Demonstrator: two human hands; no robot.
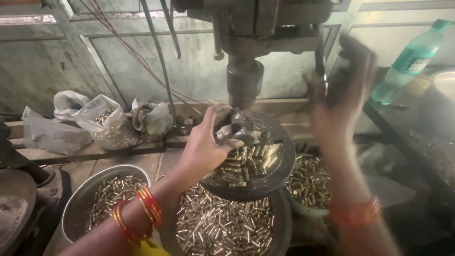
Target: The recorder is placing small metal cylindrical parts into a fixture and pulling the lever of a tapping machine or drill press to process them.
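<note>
Brass pieces (246, 163) heap on the round tray (279, 178) at centre; left hand (206, 147) fingers pinch the clamp (241, 132), right hand (341, 102) (blurred, grip unclear) grasps the lever (322, 71).

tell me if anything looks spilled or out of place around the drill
Loose brass pieces lie heaped on the round drill table beside the left hand, not in the bowls. The right hand is blurred.
</note>
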